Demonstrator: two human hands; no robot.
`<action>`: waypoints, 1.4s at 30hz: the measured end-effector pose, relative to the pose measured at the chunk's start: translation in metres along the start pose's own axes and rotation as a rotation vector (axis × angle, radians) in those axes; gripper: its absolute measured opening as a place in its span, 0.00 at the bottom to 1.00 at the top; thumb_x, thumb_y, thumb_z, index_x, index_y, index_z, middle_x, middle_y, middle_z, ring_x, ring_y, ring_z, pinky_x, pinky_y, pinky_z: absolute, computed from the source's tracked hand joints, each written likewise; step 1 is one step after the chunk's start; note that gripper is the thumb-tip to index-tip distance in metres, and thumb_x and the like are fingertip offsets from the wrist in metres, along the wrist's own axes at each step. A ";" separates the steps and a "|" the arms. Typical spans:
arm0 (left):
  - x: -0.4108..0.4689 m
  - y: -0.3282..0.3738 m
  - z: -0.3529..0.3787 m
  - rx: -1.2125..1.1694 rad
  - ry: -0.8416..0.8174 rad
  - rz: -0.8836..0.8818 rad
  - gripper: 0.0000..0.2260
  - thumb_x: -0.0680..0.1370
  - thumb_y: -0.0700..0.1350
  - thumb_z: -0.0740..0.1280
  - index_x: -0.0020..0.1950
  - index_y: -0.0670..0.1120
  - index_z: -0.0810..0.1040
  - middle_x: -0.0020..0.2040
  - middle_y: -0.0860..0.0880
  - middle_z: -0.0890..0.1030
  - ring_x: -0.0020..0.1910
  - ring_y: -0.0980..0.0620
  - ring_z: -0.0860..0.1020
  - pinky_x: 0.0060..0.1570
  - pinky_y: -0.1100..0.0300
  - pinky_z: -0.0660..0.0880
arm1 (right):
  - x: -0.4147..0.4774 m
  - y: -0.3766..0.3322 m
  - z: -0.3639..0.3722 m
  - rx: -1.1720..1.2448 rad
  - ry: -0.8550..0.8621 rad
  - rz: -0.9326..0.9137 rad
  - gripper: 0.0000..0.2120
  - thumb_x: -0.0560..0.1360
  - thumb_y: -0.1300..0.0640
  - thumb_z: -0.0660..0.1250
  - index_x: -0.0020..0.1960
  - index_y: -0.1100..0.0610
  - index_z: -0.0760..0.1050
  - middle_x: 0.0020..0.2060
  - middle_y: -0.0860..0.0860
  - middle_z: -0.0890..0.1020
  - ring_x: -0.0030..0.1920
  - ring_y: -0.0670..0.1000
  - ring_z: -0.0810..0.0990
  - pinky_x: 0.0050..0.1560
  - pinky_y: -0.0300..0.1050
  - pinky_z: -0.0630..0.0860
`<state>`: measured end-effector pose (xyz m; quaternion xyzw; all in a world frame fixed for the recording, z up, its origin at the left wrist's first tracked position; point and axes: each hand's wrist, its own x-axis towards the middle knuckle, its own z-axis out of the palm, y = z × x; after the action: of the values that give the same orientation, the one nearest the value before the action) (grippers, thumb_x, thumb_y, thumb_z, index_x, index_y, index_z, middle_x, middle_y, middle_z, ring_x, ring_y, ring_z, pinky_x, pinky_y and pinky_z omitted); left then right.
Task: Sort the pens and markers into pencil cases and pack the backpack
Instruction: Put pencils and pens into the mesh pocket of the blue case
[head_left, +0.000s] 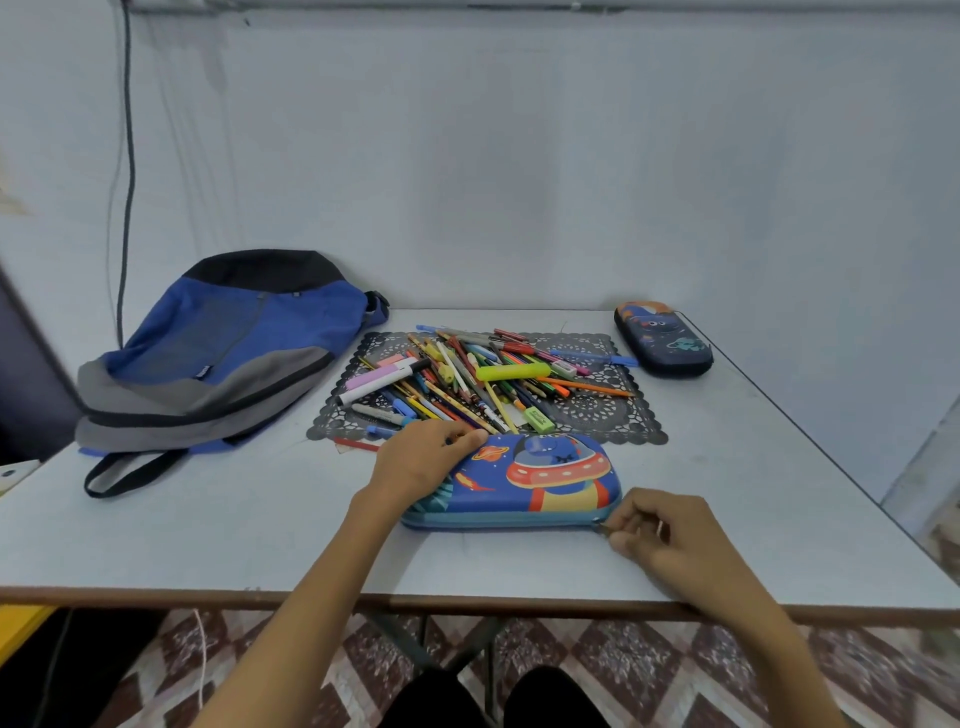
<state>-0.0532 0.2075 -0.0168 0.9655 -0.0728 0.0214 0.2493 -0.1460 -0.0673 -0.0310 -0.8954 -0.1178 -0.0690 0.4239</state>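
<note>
A blue pencil case with a UFO picture (540, 480) lies closed near the table's front. My left hand (421, 460) grips its left end, thumb on the lid. My right hand (657, 527) pinches the zipper pull at the case's front right corner. Behind the case, a heap of pens, pencils and markers (467, 376) covers a black lace mat (597, 410). A second, dark blue pencil case (662, 338) sits closed at the back right. The blue and grey backpack (218, 353) lies flat at the left.
A green eraser (537, 418) and a red pencil (358, 444) lie at the mat's front edge. The white table (260, 535) meets the wall behind; its front edge is close to my body. A black cable (127, 156) hangs down the wall at the left.
</note>
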 end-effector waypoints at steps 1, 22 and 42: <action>0.000 -0.001 0.001 -0.002 0.010 0.011 0.20 0.80 0.64 0.56 0.54 0.54 0.82 0.47 0.51 0.81 0.50 0.49 0.79 0.49 0.52 0.76 | -0.001 -0.006 0.006 -0.025 -0.007 -0.015 0.14 0.68 0.65 0.74 0.36 0.46 0.79 0.33 0.41 0.81 0.34 0.42 0.76 0.34 0.32 0.68; -0.056 0.034 0.025 0.193 0.645 0.501 0.15 0.74 0.54 0.68 0.29 0.50 0.75 0.24 0.53 0.72 0.27 0.52 0.68 0.37 0.57 0.64 | 0.074 -0.001 -0.007 0.044 -0.503 -0.171 0.41 0.62 0.54 0.82 0.68 0.32 0.68 0.71 0.37 0.60 0.67 0.38 0.68 0.59 0.40 0.76; -0.088 0.064 0.038 0.423 0.293 0.277 0.15 0.73 0.61 0.65 0.39 0.53 0.84 0.32 0.52 0.81 0.35 0.52 0.78 0.34 0.60 0.69 | 0.074 0.009 -0.003 0.094 -0.487 -0.203 0.40 0.63 0.54 0.81 0.67 0.32 0.67 0.70 0.36 0.60 0.68 0.39 0.66 0.58 0.39 0.77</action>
<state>-0.1501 0.1448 -0.0262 0.9634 -0.1611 0.2094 0.0448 -0.0728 -0.0641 -0.0189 -0.8485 -0.3087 0.1119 0.4150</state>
